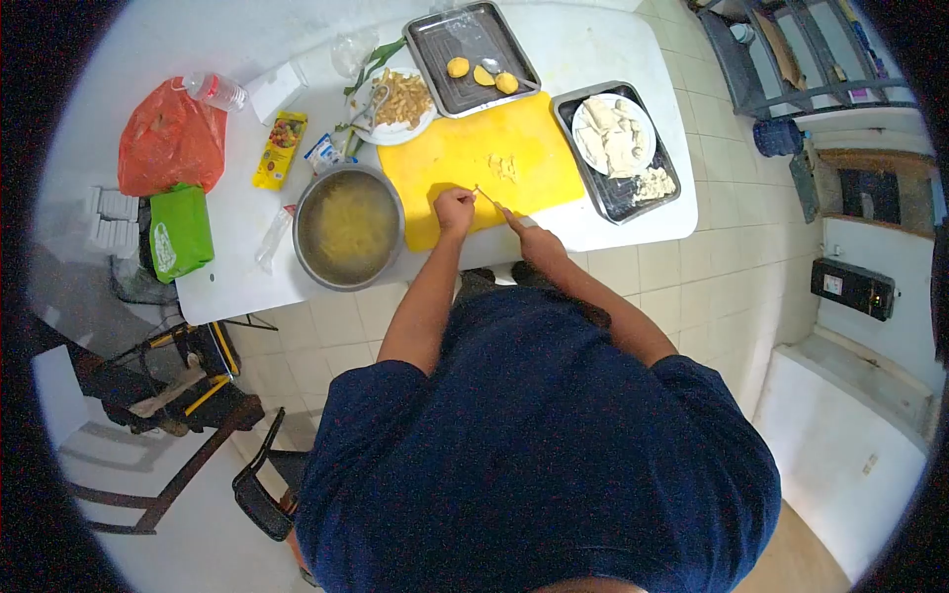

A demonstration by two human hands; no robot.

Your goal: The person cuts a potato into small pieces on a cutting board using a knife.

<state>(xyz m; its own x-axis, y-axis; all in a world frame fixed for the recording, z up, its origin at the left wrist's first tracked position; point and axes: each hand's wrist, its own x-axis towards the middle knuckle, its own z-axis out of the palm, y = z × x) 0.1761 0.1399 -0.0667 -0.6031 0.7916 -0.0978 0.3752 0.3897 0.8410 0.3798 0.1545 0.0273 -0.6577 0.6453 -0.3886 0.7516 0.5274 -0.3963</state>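
My left hand point(455, 211) is closed at the near edge of a yellow cutting board point(435, 163); what its fingers hold, if anything, is too small to make out. My right hand point(539, 244) grips the handle of a knife point(491, 201), whose thin blade points toward the left hand, low over the board. Farther up the board lie small pale-yellow cut pieces point(503, 168). Just left of the board stands a large metal bowl point(305, 259) with cloudy yellowish contents.
A dark tray point(445, 49) at the back holds several yellow rounded pieces and a spoon. Beside it, a plate point(425, 121) bears brownish strips. On the right, another tray point(595, 193) carries a plate of pale slices point(613, 138). Bags point(173, 138) and packets point(281, 150) lie left.
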